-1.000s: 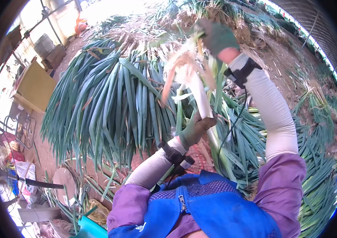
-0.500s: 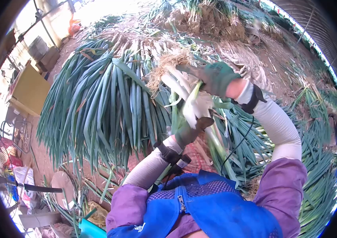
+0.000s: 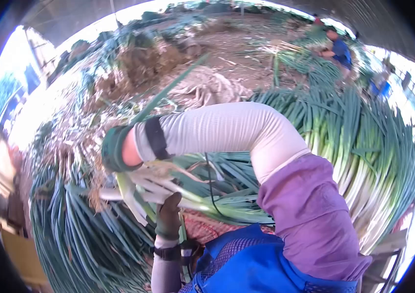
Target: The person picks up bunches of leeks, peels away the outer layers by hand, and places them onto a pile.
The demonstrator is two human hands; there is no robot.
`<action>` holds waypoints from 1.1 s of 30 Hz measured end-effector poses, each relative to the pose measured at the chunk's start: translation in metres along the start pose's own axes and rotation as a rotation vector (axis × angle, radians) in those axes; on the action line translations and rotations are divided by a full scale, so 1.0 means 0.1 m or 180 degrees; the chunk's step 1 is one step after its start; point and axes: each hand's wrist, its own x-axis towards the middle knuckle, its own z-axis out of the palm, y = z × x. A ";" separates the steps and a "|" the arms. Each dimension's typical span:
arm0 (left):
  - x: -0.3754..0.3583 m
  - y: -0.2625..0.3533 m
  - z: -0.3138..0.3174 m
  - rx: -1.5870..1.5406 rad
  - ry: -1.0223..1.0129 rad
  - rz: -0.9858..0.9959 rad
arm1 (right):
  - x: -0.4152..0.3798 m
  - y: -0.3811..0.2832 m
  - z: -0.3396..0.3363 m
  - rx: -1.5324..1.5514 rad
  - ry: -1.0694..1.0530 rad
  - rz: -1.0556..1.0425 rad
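Heaped green onions (image 3: 363,146) surround; left hand (image 3: 168,215) grips one onion stalk (image 3: 144,188), right hand (image 3: 114,149) closed around its peel above.

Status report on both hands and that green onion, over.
Left hand gloved, shut on green onion at its white stalk. Right hand gloved, closed around the same stalk's upper end. Piled green onions all around; another person at work far off.

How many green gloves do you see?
2. One green glove is on the right hand, above the white leek stalk it grips. The other is on the left hand, holding the same stalk from below. None shows on the distant person.
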 end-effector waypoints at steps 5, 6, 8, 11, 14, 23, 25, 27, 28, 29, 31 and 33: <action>-0.01 0.04 -0.04 -0.0108 -0.0181 -0.0154 | -0.19 -0.05 -0.09 -0.0012 -0.0069 0.0085; -0.03 0.10 0.05 -0.0210 -0.0175 -0.0043 | -0.20 -0.06 -0.09 0.0027 -0.0025 0.0153; -0.02 0.13 0.11 -0.0181 -0.0232 0.0183 | -0.20 -0.04 0.00 -0.0026 0.0357 0.0182; -0.02 0.13 0.06 -0.0194 -0.0278 0.0058 | -0.15 -0.05 0.09 -0.0112 0.0481 0.0488; 0.04 0.03 -0.04 0.0278 -0.0216 -0.0012 | -0.15 -0.11 -0.03 0.0017 0.0753 0.1010; 0.02 0.00 0.11 -0.0231 -0.0130 -0.0017 | 0.03 0.97 -0.01 0.0939 0.1863 0.1843; 0.03 0.02 0.10 -0.0114 0.0063 0.0082 | -0.22 0.90 -0.23 0.2427 0.1972 0.2731; 0.03 0.03 0.06 -0.0124 0.0130 0.0185 | -0.30 0.90 -0.34 0.3291 0.1836 0.3334; 0.04 0.02 0.02 -0.0001 0.0096 0.0153 | -0.36 1.06 -0.06 0.2884 0.1525 0.2894; 0.05 0.00 -0.02 0.0123 0.0045 0.0118 | -0.39 1.00 -0.03 0.2111 0.1030 0.2379; 0.09 -0.09 -0.05 0.0181 -0.0047 0.0446 | -0.46 0.86 0.03 0.0403 0.0528 0.1246; 0.09 -0.09 -0.02 0.0409 -0.0090 0.0789 | -0.41 0.70 0.10 0.1893 0.0904 0.1704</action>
